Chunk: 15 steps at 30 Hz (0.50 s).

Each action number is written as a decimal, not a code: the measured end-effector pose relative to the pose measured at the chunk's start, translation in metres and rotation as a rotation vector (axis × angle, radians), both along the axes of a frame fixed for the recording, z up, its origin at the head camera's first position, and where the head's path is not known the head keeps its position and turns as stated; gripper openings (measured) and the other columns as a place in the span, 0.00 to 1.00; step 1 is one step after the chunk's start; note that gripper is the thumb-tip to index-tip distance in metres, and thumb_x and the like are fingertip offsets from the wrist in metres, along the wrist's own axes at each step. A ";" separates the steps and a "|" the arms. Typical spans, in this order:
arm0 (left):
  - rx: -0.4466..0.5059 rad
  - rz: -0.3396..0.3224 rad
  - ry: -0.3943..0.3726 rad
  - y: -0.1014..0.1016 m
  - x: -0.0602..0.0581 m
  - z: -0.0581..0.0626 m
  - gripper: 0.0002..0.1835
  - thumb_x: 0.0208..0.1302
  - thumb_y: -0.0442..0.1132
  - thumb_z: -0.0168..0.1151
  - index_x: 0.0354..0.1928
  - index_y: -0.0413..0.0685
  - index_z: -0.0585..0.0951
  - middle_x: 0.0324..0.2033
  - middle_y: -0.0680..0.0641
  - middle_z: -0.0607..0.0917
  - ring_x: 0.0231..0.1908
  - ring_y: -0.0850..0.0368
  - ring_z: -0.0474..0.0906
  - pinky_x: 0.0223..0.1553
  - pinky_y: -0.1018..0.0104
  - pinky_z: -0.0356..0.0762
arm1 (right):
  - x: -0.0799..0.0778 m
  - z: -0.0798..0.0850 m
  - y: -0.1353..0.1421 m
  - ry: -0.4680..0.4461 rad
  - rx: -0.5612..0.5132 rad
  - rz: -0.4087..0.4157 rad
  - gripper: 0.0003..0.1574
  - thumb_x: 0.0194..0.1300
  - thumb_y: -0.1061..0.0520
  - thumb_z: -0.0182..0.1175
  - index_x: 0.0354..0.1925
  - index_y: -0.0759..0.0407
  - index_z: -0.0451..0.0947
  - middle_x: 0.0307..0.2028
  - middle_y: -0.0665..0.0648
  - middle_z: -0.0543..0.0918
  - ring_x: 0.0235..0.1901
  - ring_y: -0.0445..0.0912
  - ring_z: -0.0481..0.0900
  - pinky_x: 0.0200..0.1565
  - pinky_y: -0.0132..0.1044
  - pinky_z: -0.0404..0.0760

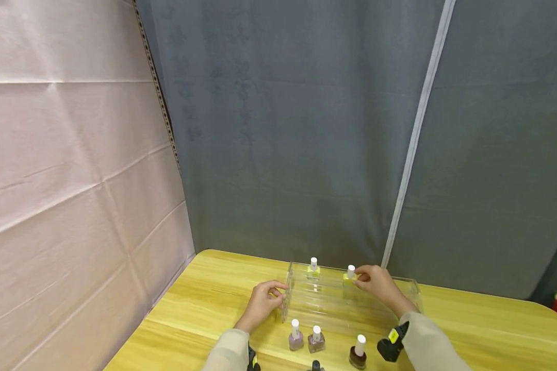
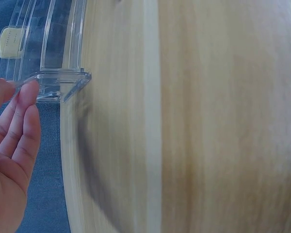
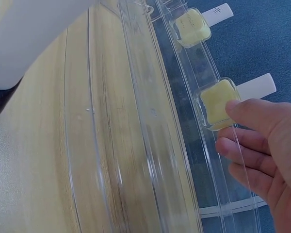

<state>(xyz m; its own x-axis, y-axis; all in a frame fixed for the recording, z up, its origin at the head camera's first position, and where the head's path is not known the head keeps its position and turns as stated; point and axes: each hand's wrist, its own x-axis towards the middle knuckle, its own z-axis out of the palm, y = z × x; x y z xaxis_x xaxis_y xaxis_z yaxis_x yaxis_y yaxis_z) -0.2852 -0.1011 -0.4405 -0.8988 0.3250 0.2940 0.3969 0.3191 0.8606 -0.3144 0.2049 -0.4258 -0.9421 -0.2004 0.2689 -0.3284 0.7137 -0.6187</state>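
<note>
A clear stepped acrylic rack (image 1: 334, 310) stands on the table. My left hand (image 1: 263, 304) pinches its left side panel (image 2: 53, 77) between thumb and fingers. At the rack's top tier my right hand (image 1: 381, 284) holds a pale yellow nail polish bottle (image 3: 218, 104) with a white cap, thumb on the front of the glass and fingers behind. A second pale yellow nail polish bottle (image 1: 313, 272) stands on the same tier, further left. In the right wrist view the two yellow bottles sit a short gap apart.
In front of the rack stand a lilac polish bottle (image 1: 296, 340), a mauve one (image 1: 316, 343) and a dark one (image 1: 358, 358). A black cap (image 1: 316, 365) shows at the bottom edge. Behind the wooden table (image 1: 204, 299) hangs a grey curtain (image 1: 283, 154).
</note>
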 end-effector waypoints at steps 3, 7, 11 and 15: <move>0.008 0.001 0.004 0.000 -0.004 -0.006 0.10 0.58 0.22 0.57 0.42 0.29 0.78 0.28 0.31 0.79 0.24 0.34 0.78 0.17 0.65 0.75 | 0.000 -0.001 0.001 -0.008 -0.006 -0.001 0.15 0.53 0.66 0.65 0.41 0.71 0.79 0.31 0.58 0.82 0.29 0.48 0.80 0.29 0.38 0.80; 0.022 0.010 -0.001 -0.002 -0.016 -0.022 0.10 0.58 0.22 0.57 0.42 0.30 0.79 0.27 0.32 0.79 0.22 0.35 0.78 0.14 0.74 0.68 | 0.000 -0.002 0.002 -0.007 -0.010 0.005 0.16 0.53 0.66 0.65 0.42 0.71 0.78 0.32 0.58 0.82 0.29 0.48 0.80 0.29 0.38 0.80; 0.015 0.013 0.003 -0.004 -0.025 -0.035 0.10 0.58 0.25 0.58 0.43 0.34 0.80 0.27 0.36 0.80 0.22 0.40 0.79 0.15 0.74 0.69 | 0.002 -0.002 0.002 -0.007 -0.016 0.013 0.16 0.53 0.65 0.65 0.42 0.70 0.79 0.32 0.58 0.82 0.29 0.48 0.80 0.29 0.38 0.80; 0.010 0.007 0.004 -0.005 -0.027 -0.038 0.10 0.59 0.27 0.59 0.43 0.36 0.80 0.27 0.38 0.81 0.22 0.43 0.80 0.15 0.74 0.70 | 0.003 -0.001 0.004 -0.008 -0.021 0.015 0.15 0.53 0.65 0.65 0.42 0.69 0.79 0.32 0.57 0.82 0.29 0.47 0.80 0.29 0.37 0.79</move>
